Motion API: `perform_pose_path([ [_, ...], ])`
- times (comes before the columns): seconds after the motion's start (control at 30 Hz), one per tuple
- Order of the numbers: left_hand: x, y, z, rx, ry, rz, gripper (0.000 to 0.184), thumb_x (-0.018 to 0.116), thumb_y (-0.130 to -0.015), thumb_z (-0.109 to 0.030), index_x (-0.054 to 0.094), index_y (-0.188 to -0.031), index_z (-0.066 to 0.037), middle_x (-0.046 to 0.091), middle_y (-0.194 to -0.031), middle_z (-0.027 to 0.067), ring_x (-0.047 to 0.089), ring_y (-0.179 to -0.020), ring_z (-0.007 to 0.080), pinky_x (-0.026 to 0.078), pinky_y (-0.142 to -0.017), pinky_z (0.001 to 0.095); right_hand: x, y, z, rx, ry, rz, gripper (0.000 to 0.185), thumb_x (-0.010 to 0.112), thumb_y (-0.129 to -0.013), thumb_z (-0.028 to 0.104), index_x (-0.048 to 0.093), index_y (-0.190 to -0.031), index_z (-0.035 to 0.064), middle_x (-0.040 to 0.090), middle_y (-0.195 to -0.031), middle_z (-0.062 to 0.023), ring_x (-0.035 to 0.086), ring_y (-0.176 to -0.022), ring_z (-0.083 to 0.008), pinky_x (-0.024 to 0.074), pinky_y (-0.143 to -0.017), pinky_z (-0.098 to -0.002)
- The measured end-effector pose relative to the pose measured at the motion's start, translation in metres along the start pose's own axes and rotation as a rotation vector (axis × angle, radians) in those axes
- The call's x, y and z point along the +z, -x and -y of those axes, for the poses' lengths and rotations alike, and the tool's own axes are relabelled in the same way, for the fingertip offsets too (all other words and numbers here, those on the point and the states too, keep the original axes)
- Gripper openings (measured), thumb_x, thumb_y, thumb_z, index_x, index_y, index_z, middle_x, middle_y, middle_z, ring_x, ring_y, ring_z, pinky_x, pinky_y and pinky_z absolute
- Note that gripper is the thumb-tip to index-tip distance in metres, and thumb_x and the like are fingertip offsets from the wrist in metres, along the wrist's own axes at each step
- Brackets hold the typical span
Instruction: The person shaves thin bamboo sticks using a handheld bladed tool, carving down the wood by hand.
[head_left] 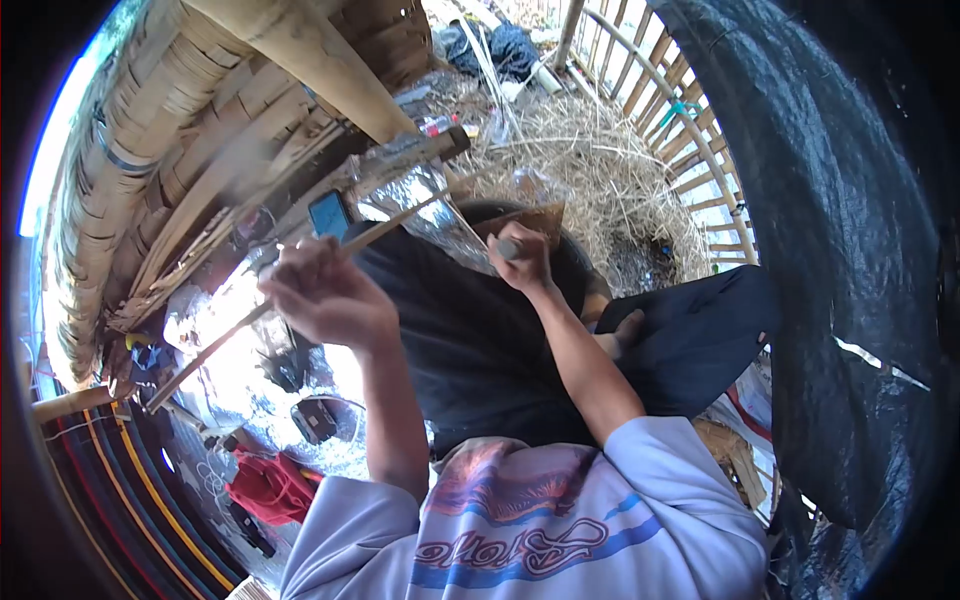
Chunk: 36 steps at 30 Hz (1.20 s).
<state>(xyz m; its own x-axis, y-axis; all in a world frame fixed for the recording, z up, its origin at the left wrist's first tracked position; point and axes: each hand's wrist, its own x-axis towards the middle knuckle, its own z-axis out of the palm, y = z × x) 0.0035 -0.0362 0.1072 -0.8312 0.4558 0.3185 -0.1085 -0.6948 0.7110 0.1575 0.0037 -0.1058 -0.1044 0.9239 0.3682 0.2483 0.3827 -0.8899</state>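
Observation:
My left hand (325, 295) is raised at the left, its fingers bent around a long, thin bamboo strip (400, 215). The strip runs slantwise from the lower left to the upper middle. Near the centre, my right hand (522, 258) is closed round a short rounded handle (510, 249); a tool's blade cannot be made out. The far part of the strip passes a little above and left of my right hand. Behind that hand is a brown flat piece (543, 220), and my legs in dark trousers (460, 330) are crossed below.
A phone (329, 217) lies by shiny foil sheeting (410, 190) to the left. Thick bamboo poles (300, 60) stand at the upper left. Straw (610, 150) covers the ground ahead. Black plastic sheeting (840, 250) hangs at the right, and a red cloth (270, 488) lies lower left.

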Motion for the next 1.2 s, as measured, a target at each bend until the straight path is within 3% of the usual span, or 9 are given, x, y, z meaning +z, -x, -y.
perform_pose_path([
  [0.07, -0.033, -0.013, -0.008, -0.010, 0.108, -0.040, 0.038, 0.038, -0.099, -0.032, 0.030, -0.068, -0.012, 0.030, -0.064, -0.0018, 0.033, -0.059, 0.0117, 0.034, -0.056, 0.0268, -0.019, 0.004, -0.014, 0.027, -0.158, -0.145, 0.016, 0.066, -0.081, 0.016, 0.056, -0.072, 0.0076, 0.056, -0.060, -0.0044, 0.055, -0.050, -0.0153, 0.0452, -0.050, -0.0310],
  [0.13, -0.042, -0.018, -0.019, -0.011, 0.097, -0.271, 0.032, 0.045, -0.093, -0.018, 0.027, -0.066, -0.013, 0.028, -0.063, -0.0021, 0.030, -0.059, 0.0114, 0.032, -0.055, 0.0265, -0.037, -0.008, -0.025, 0.311, -0.427, -0.312, 0.012, 0.063, -0.086, 0.017, 0.058, -0.081, 0.0073, 0.055, -0.062, -0.0010, 0.049, -0.050, -0.0069, 0.0423, -0.047, -0.0262],
  [0.2, -0.097, -0.035, -0.019, -0.110, 0.255, -0.212, 0.031, 0.042, -0.090, -0.011, 0.026, -0.063, -0.013, 0.024, -0.063, -0.0025, 0.026, -0.057, 0.0113, 0.026, -0.052, 0.0267, -0.074, -0.037, 0.027, 0.502, -0.607, -0.342, 0.012, 0.061, -0.088, 0.016, 0.057, -0.093, 0.0058, 0.055, -0.063, -0.0026, 0.048, -0.048, -0.0070, 0.0392, -0.044, -0.0230],
  [0.27, -0.132, -0.041, -0.018, -0.165, 0.286, -0.238, 0.032, 0.041, -0.090, -0.009, 0.025, -0.062, -0.013, 0.023, -0.062, -0.0024, 0.024, -0.056, 0.0114, 0.024, -0.051, 0.0263, -0.100, -0.047, 0.050, 0.413, -0.732, -0.384, 0.038, 0.061, -0.088, 0.016, 0.049, -0.122, 0.0041, 0.058, -0.069, -0.0060, 0.047, -0.048, -0.0072, 0.0376, -0.043, -0.0206],
  [0.33, -0.136, -0.035, -0.022, -0.209, 0.295, -0.289, 0.034, 0.040, -0.093, -0.014, 0.026, -0.062, -0.013, 0.024, -0.062, -0.0017, 0.025, -0.056, 0.0119, 0.026, -0.052, 0.0262, -0.111, -0.057, 0.071, 0.282, -0.755, -0.439, 0.047, 0.064, -0.085, 0.012, 0.046, -0.127, 0.0043, 0.060, -0.072, -0.0055, 0.048, -0.049, -0.0064, 0.0382, -0.043, -0.0205],
  [0.47, -0.106, -0.024, -0.035, -0.303, 0.421, -0.450, 0.037, 0.037, -0.097, -0.018, 0.023, -0.063, -0.013, 0.022, -0.061, -0.0012, 0.024, -0.055, 0.0131, 0.026, -0.053, 0.0277, -0.130, -0.063, 0.089, 0.292, -0.498, -0.367, 0.054, 0.072, -0.079, 0.010, 0.048, -0.127, 0.0027, 0.062, -0.080, -0.0010, 0.049, -0.055, -0.0033, 0.0404, -0.045, -0.0196],
  [0.67, -0.110, -0.016, -0.031, -0.433, 0.842, -0.224, 0.037, 0.039, -0.096, -0.015, 0.022, -0.062, -0.014, 0.020, -0.062, -0.0025, 0.020, -0.055, 0.0128, 0.022, -0.055, 0.0294, -0.139, -0.056, 0.118, 0.240, -0.587, -0.412, 0.046, 0.071, -0.080, 0.010, 0.053, -0.122, 0.0019, 0.059, -0.077, 0.0007, 0.048, -0.054, -0.0030, 0.0398, -0.046, -0.0196],
  [1.13, -0.122, -0.023, -0.021, -0.481, 0.970, -0.095, 0.036, 0.038, -0.096, -0.012, 0.022, -0.065, -0.014, 0.019, -0.062, -0.0023, 0.018, -0.055, 0.0126, 0.021, -0.056, 0.0307, -0.145, -0.060, 0.143, 0.044, -0.323, -0.501, 0.046, 0.071, -0.080, 0.007, 0.051, -0.121, 0.0010, 0.063, -0.081, -0.0011, 0.051, -0.057, -0.0044, 0.0427, -0.050, -0.0194],
  [1.2, -0.123, -0.022, -0.019, -0.467, 0.967, -0.121, 0.035, 0.037, -0.097, -0.013, 0.022, -0.065, -0.014, 0.019, -0.062, -0.0022, 0.018, -0.054, 0.0123, 0.021, -0.056, 0.0305, -0.141, -0.064, 0.149, 0.011, -0.569, -0.577, 0.040, 0.071, -0.080, 0.005, 0.051, -0.115, 0.0013, 0.063, -0.081, -0.0025, 0.052, -0.056, -0.0046, 0.0422, -0.049, -0.0190],
])
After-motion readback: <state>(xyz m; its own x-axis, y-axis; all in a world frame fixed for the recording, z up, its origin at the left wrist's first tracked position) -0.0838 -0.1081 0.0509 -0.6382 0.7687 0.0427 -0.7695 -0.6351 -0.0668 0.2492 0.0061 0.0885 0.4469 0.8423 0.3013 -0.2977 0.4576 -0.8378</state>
